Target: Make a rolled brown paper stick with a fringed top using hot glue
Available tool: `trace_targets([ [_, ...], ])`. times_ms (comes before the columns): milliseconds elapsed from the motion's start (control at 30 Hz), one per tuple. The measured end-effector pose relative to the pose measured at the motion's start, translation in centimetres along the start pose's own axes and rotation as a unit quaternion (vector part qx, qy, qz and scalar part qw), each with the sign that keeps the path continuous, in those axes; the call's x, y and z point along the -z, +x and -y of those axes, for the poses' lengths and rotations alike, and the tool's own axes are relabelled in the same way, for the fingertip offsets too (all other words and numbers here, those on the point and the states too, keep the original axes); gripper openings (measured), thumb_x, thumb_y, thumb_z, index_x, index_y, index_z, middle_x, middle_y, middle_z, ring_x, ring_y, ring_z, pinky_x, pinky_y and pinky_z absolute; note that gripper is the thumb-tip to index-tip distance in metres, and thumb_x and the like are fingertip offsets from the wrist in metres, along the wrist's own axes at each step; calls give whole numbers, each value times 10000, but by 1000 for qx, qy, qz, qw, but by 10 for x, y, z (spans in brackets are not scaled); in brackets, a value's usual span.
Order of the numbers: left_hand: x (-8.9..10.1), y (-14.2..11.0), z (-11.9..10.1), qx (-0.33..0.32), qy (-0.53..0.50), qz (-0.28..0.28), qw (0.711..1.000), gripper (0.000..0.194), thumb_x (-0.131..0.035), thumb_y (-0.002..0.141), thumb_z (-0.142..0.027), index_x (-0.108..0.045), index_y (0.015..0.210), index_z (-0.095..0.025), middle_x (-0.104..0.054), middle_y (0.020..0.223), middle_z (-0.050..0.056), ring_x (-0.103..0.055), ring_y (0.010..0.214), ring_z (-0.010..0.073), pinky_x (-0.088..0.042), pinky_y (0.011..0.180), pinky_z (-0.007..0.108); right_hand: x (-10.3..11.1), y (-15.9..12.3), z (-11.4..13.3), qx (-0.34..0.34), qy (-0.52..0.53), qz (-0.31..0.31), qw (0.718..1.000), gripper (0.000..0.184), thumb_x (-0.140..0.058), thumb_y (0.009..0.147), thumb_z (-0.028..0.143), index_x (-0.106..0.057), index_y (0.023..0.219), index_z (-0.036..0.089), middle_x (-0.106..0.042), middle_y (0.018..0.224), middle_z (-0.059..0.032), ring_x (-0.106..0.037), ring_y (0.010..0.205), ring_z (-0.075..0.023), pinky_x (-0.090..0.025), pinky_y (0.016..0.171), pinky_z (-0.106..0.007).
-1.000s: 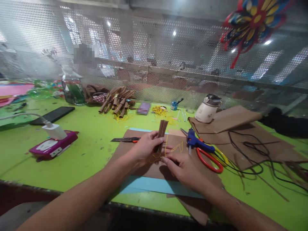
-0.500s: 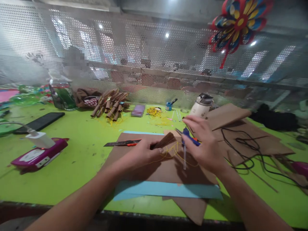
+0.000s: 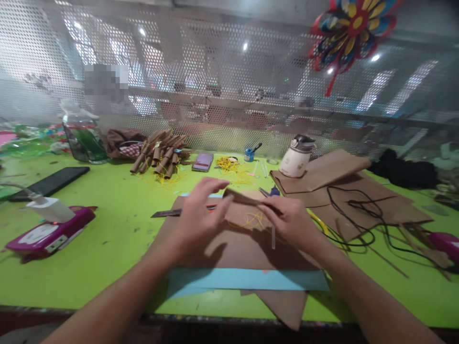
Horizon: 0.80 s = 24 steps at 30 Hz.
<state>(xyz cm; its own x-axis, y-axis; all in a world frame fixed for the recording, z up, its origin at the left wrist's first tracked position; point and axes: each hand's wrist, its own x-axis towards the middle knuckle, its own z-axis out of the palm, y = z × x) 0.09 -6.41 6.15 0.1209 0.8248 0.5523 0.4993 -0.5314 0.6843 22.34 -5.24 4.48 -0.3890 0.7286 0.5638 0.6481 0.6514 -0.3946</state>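
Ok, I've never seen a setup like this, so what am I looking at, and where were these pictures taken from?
There's no machine here, just a person's two bare hands. Every picture comes from one camera worn on that person's head, looking forward and down. The right hand pinches one end of a brown paper bundle; the left hand is open around the other end, though I can't tell whether it touches. Beneath them, a brown sheet lies on a green table. Yellow string shows just below the bundle, and a utility knife is partly hidden behind the left hand. Farther back are a pile of brown paper rolls and a cream jug with a dark lid.
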Motion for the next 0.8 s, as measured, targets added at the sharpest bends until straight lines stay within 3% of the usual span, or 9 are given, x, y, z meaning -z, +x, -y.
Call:
trace_targets([
  [33, 1, 1, 0, 13, -16, -55, 998, 201, -553, 852, -316, -668, 928, -171, -661, 912, 58, -592, 900, 191, -430, 841, 302, -1, 1, 0, -23, 5, -55, 998, 160, -542, 898, 251, -679, 905, 168, -706, 793, -47, -629, 686, -167, -453, 640, -265],
  [67, 2, 1, 0, 37, -43, -68, 996, 211, -546, 858, -335, -665, 850, -161, -653, 830, 50, -596, 813, 179, -449, 771, 288, -2, 2, 1, -46, 11, -99, 994, 168, -542, 898, 266, -674, 889, 163, -691, 744, -37, -615, 640, -156, -443, 606, -254],
  [167, -5, -2, -2, 118, -149, 97, 977, 314, -497, 887, -356, -678, 764, -130, -660, 737, 66, -602, 724, 179, -463, 704, 291, -11, 1, 11, -76, 16, -163, 983, 187, -525, 906, 294, -655, 860, 167, -619, 614, 4, -553, 523, -126, -400, 519, -230],
  [200, -9, -4, -3, 153, -187, 115, 964, 320, -489, 893, -362, -691, 831, -122, -684, 804, 85, -615, 758, 187, -471, 726, 300, -15, 0, 15, -70, 6, -170, 983, 180, -522, 908, 288, -650, 864, 169, -613, 605, 7, -548, 511, -123, -394, 517, -230],
  [333, -22, -7, -9, 196, -370, 127, 899, 329, -485, 906, -390, -666, 1021, -141, -686, 1033, 107, -625, 930, 201, -468, 866, 329, -35, -9, 33, -2, -73, -151, 986, 174, -501, 914, 258, -642, 870, 166, -657, 639, -22, -595, 534, -145, -385, 538, -250],
  [433, -24, -7, -12, 229, -455, 98, 855, 287, -539, 884, -366, -630, 1053, -153, -701, 976, 90, -639, 879, 184, -482, 827, 308, -44, -14, 45, 23, -109, -117, 987, 221, -475, 927, 289, -629, 850, 152, -676, 667, -56, -623, 554, -173, -386, 530, -268],
  [533, -23, -7, -11, 275, -489, 91, 823, 287, -555, 872, -349, -606, 1068, -146, -697, 882, 77, -635, 762, 166, -497, 713, 286, -42, -15, 57, 31, -110, -65, 991, 261, -510, 908, 351, -619, 979, 125, -691, 732, -79, -640, 597, -205, -416, 541, -288],
  [667, -19, -5, -4, 298, -503, 74, 808, 275, -540, 868, -336, -605, 1034, -126, -623, 716, 18, -600, 689, 132, -482, 655, 244, -26, -14, 65, 73, -56, 7, 996, 289, -571, 877, 388, -622, 1007, 136, -686, 860, -108, -645, 804, -242, -484, 681, -332],
  [800, -10, -1, -3, 322, -473, 136, 809, 251, -510, 871, -337, -586, 990, -129, -476, 609, -42, -527, 572, 92, -407, 509, 189, -1, 1, 51, 96, 36, -59, 993, 152, -520, 910, 263, -631, 837, 190, -660, 844, -74, -601, 849, -208, -476, 778, -354],
])
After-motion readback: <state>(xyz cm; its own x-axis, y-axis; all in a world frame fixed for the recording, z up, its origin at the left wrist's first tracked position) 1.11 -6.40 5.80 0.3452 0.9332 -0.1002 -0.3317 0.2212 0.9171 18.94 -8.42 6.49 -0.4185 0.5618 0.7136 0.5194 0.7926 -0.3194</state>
